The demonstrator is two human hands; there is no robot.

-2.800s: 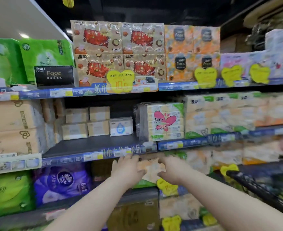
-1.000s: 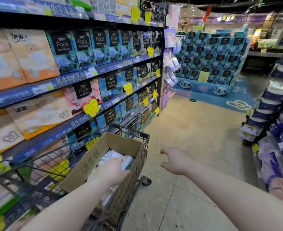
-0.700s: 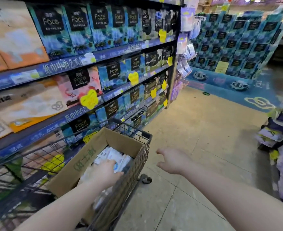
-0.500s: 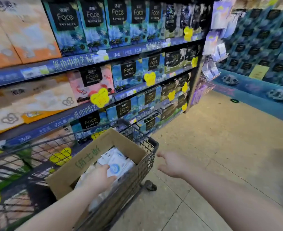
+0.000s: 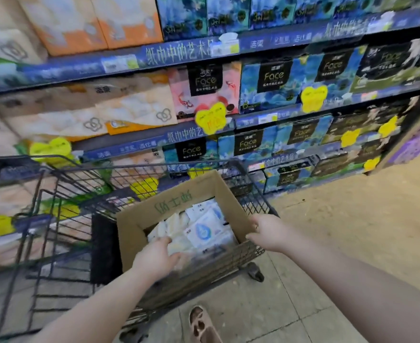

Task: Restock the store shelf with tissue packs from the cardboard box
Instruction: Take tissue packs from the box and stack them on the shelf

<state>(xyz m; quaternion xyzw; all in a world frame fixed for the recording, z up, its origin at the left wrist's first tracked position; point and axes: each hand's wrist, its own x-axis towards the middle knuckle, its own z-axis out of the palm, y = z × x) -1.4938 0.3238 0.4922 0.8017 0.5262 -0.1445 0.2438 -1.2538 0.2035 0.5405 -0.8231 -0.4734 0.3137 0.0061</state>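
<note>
Person stood at a black wire shopping cart [image 5: 55, 174] parked beside the store shelf [image 5: 139, 146]. Cardboard box [image 5: 191, 191] sat open in the cart's front end, green handwriting on the inside of its far wall. Tissue packs [image 5: 204, 230] lay loose inside the box, white with a blue drop mark, paler ones to their left. Left grip [image 5: 154, 261] reached over the near wall into the box, fingers stretched loosely forward onto the pale packs, thumb spread to the side, no pack visibly clasped. Right grip [image 5: 269, 233] was at the box's right wall, close to the cart rim, thumb and forefinger curled either side of the cardboard edge, pinching it. Both forearms were bare. The shelf was stocked on every tier in view: blue "Face" packs [image 5: 273, 80] to the right, one pink "Face" pack [image 5: 204, 87] just left of them, cream and orange packs [image 5: 92, 115] further left. Yellow heart-shaped price tags [image 5: 210, 117] hung from the blue shelf rails. A cart wheel [image 5: 254, 272] rested on the tiled floor [image 5: 352, 219] under the box end. A sandalled foot [image 5: 201, 323] showed at the bottom edge, near the cart. Left side of the view was motion-blurred, so labels there were unreadable.
</note>
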